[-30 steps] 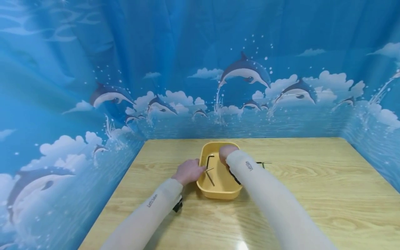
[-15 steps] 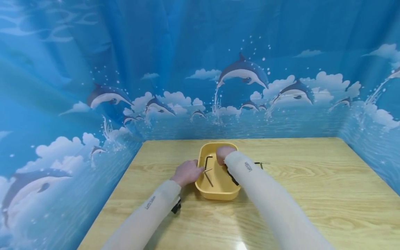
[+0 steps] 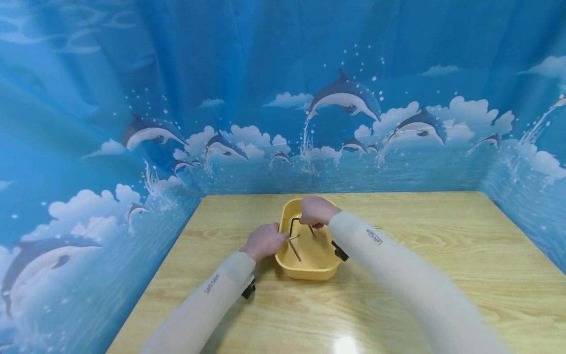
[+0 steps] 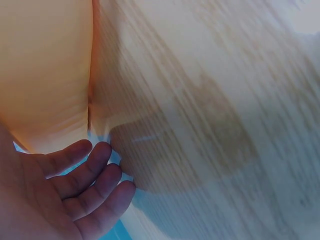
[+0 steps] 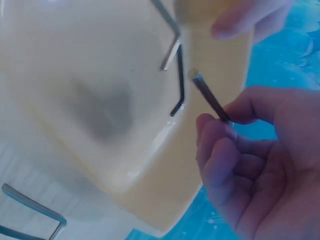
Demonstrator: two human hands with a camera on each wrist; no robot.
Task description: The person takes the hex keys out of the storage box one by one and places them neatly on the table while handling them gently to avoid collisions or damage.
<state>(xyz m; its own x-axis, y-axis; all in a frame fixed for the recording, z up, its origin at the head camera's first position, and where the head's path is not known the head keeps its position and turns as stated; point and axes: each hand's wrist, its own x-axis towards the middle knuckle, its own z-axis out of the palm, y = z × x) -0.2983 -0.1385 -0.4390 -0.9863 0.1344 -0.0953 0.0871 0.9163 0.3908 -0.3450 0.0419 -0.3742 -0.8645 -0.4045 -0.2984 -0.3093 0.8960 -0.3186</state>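
In the head view my right hand (image 3: 317,211) is over the far part of a yellow plastic basin (image 3: 309,274). Between thumb and index finger it pinches a hex key (image 5: 209,95), whose free end points into the basin. My left hand (image 3: 265,241) grips the basin's left rim, thumb over the edge and fingers along the outer wall; the left wrist view shows those fingers (image 4: 95,187) beside the wall. A black hex key (image 5: 181,75) and a grey hex key (image 5: 167,20) lie on the basin floor, their ends close together.
More hex keys (image 5: 35,205) lie on the wood-grain table (image 3: 442,255) right of the basin, mostly behind my right forearm in the head view. A blue dolphin-print curtain (image 3: 265,98) stands behind the table and along its sides.
My right hand has come up from inside the basin, and the hex key it pinches now shows below it. The left hand stays on the rim.
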